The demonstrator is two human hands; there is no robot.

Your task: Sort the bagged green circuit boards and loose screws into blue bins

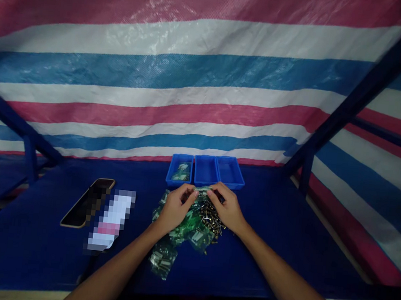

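My left hand (175, 208) and my right hand (229, 206) are raised close together over the middle of the table, thumbs and fingers pinched. Between them stretches a small clear plastic bag (202, 188), one end in each hand; its contents are too small to make out. Below my right hand lies a loose heap of brass-coloured and dark screws (211, 218). Greenish clear bags (187, 222) are piled under and beside my left hand. Closer to me, another clear packet (163, 259) holds small metal pieces.
Behind my hands stand a blue bin (178, 184) with clear packets inside and two adjoining blue bins (218, 185). A phone (81, 209) and a blurred white item (112, 219) lie to the left. Blue frame bars (332, 121) and striped sheeting (180, 71) surround the blue table (256, 265).
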